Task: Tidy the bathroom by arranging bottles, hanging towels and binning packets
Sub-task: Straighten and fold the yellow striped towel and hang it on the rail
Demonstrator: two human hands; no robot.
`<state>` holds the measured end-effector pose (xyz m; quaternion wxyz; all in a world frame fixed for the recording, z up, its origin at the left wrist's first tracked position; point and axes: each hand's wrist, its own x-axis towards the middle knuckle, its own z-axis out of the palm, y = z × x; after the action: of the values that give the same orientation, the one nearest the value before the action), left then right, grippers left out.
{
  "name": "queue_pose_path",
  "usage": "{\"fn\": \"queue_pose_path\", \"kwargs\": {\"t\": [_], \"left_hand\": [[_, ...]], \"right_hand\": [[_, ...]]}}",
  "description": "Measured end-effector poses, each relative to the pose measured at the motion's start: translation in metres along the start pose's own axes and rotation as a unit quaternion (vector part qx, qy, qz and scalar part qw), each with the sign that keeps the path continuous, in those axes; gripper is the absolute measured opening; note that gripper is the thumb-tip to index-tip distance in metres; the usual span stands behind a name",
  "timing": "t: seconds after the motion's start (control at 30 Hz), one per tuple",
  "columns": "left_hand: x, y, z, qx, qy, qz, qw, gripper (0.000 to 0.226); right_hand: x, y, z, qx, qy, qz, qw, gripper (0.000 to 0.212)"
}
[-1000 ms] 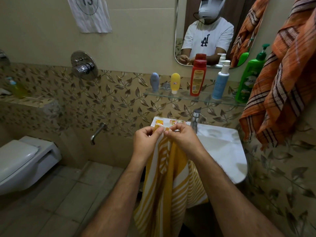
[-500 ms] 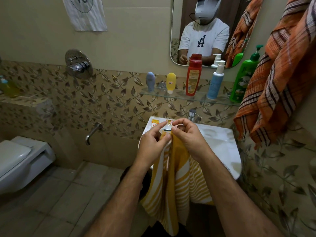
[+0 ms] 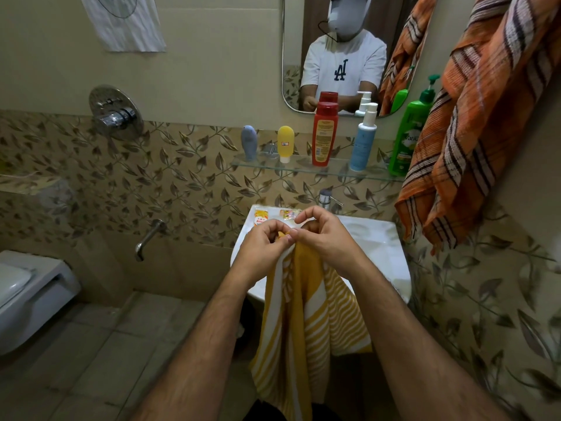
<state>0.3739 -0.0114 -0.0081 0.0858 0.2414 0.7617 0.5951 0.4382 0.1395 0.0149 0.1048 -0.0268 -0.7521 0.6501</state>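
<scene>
Yellow striped towel [image 3: 306, 305], pinched at its top edge by left hand [image 3: 262, 249] and right hand [image 3: 326, 238]; if loosened, it could slide floorward below the grip.

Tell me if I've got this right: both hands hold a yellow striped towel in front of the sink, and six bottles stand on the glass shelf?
Not quite: the head view shows five bottles on the glass shelf, not six. The rest holds: the left hand and right hand grip the yellow striped towel before the sink.
</scene>
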Motion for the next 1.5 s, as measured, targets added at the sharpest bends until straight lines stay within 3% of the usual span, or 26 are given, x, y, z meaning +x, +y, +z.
{"fn": "queue_pose_path", "kwargs": {"t": [0.2,0.37,0.47,0.63,0.8,0.93,1.07,1.23,1.37,1.5], "left_hand": [[0.008,0.012,-0.002,0.065,0.108,0.024,0.992,0.006],[0.010,0.024,-0.014,0.056,0.152,0.031,0.986,0.006],[0.009,0.031,-0.021,0.057,0.157,0.044,0.985,0.007],[0.011,0.037,-0.032,0.052,0.204,0.060,0.976,0.018],[0.016,0.035,-0.032,-0.025,0.226,0.062,0.972,0.014],[0.022,0.035,-0.033,-0.133,0.263,0.047,0.955,0.018],[0.029,0.038,-0.035,-0.180,0.279,0.030,0.943,0.015],[0.033,0.043,-0.035,-0.212,0.301,0.027,0.929,0.016],[0.036,0.046,-0.031,-0.267,0.327,-0.003,0.907,0.016],[0.037,0.049,-0.029,-0.319,0.330,-0.020,0.888,0.016]], "right_hand": [[-0.004,0.014,-0.013,-0.014,-0.012,0.017,1.000,0.015],[-0.008,0.034,-0.012,-0.117,0.035,0.010,0.992,0.004],[-0.010,0.044,-0.009,-0.195,0.054,0.024,0.979,0.008],[-0.018,0.057,0.003,-0.209,0.078,0.040,0.974,0.020],[-0.025,0.060,0.028,-0.111,0.038,0.030,0.993,0.014],[-0.027,0.055,0.047,-0.093,-0.005,-0.012,0.996,0.023],[-0.029,0.056,0.060,-0.096,0.026,-0.044,0.994,0.020],[-0.027,0.052,0.069,-0.060,0.008,-0.034,0.998,0.039],[-0.026,0.048,0.073,0.007,-0.002,-0.034,0.999,0.032],[-0.023,0.046,0.079,0.063,0.062,0.004,0.996,0.026]]}}
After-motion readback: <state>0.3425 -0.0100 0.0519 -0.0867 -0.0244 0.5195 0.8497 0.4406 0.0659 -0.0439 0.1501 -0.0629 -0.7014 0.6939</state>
